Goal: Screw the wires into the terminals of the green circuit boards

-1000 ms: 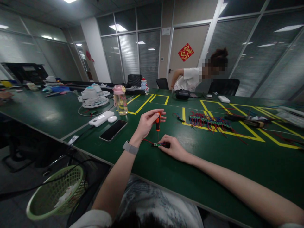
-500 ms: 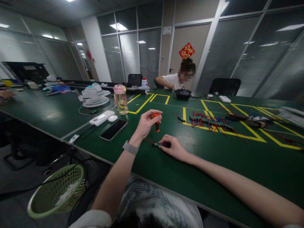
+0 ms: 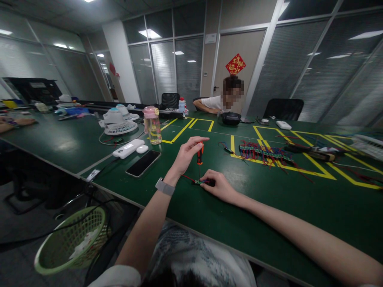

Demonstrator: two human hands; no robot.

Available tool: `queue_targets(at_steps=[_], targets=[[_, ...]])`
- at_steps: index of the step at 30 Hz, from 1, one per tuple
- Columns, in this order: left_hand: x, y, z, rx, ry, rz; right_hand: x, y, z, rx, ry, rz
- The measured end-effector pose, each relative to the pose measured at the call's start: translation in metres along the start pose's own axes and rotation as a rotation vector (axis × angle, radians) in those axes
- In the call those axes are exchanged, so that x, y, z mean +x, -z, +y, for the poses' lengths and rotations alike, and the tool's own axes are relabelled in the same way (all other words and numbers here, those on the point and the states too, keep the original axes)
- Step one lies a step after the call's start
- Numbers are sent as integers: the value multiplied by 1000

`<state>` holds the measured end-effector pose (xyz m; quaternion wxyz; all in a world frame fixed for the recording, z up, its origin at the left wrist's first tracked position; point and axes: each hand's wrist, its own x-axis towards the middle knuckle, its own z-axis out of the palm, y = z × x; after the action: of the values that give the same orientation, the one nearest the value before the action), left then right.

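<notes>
My left hand (image 3: 186, 153) pinches the orange-and-black handle of a small screwdriver (image 3: 199, 156), which stands upright with its tip on a small green terminal block (image 3: 197, 182). A red wire runs left from that block along the green table (image 3: 209, 215). My right hand (image 3: 218, 184) lies on the table with fingers curled, pressing the block and a dark piece beside it in place.
A black phone (image 3: 143, 163), a white remote (image 3: 128, 148), a pink-capped bottle (image 3: 152, 125) and small fans (image 3: 117, 122) lie to the left. A pile of wired terminal blocks (image 3: 263, 153) lies inside yellow tape lines. A person sits across the table. A green basket (image 3: 70, 241) stands on the floor.
My left fingers have shifted round the screwdriver handle while it stays upright on the block. The person across the table moved left and sat down. My right hand has not moved.
</notes>
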<state>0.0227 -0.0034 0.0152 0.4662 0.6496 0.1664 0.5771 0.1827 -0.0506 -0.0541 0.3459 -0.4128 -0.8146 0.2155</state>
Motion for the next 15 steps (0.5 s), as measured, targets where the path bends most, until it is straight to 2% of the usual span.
queue_targets(at_steps=[2,4,8,10,15], targets=[[0,-1,2,-76,42,-39,0,0,0,-3,3,-2],[-1,-2,3,-87,58,-21,0,0,0,-1,-1,-1],[-1,0,2,106,-14,90,-1,0,1,1,0,-3],[-1,0,2,128,-28,67,0,0,1,0,-2,-8],[-1,-2,5,-112,78,-50,0,1,-1,-5,-12,-14]])
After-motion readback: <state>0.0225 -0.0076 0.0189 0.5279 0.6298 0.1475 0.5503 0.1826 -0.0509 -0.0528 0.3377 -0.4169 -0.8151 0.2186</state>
